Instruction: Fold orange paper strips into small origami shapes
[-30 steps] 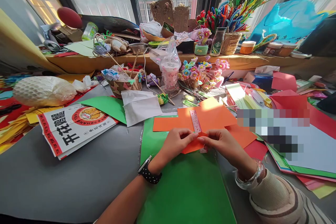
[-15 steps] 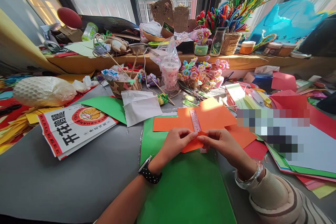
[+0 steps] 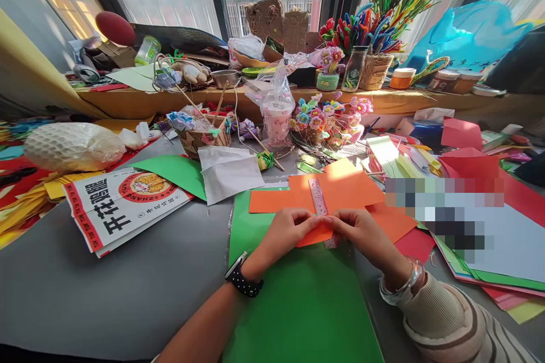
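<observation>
A small piece of orange paper (image 3: 314,236) is pinched between my two hands, low over the green mat. My left hand (image 3: 293,228) grips it from the left, thumb and fingers pressed together. From the other side my right hand (image 3: 360,232) pinches the same piece, its thumb close to the left one. Behind the fingers runs a pink patterned ruler (image 3: 318,195), its near end showing below the right thumb. More orange sheets (image 3: 272,202) lie under and beyond the ruler. The green mat (image 3: 293,300) stretches beneath both forearms.
White paper (image 3: 230,173) and a printed paper bag (image 3: 128,210) lie on the left. A lidded drink cup (image 3: 277,125) and a basket of craft flowers (image 3: 313,125) stand behind. Stacked coloured paper (image 3: 506,238) covers the right side, partly pixelated.
My right hand's thumb and fingers have shifted slightly at the orange paper, now closer against my left thumb. The view has drifted a little; other things stay in place.
</observation>
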Motion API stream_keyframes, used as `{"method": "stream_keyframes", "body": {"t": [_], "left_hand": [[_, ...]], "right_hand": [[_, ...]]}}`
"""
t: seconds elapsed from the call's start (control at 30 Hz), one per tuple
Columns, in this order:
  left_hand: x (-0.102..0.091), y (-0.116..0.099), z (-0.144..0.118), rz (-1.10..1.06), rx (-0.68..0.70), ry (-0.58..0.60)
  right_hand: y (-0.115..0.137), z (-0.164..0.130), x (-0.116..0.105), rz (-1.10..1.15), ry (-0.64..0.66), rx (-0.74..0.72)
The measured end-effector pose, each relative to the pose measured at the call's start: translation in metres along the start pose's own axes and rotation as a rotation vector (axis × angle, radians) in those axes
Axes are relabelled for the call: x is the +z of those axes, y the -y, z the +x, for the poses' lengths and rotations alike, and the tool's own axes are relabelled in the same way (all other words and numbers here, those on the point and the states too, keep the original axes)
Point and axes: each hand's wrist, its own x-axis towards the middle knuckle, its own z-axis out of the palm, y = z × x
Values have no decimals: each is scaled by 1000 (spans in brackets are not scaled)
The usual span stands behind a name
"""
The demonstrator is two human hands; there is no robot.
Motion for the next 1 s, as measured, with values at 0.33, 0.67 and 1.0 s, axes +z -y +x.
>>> {"method": "stream_keyframes", "body": {"t": [0.33, 0.67, 1.0], "left_hand": [[0, 1, 2, -56, -13, -55], [-1, -1, 1, -332, -69, 20], [-1, -1, 0, -328, -82, -37]], "right_hand": [[-3, 1, 0, -38, -15, -44], [3, -1, -1, -3, -204, -129], [2, -6, 4, -385, -395, -500]]}}
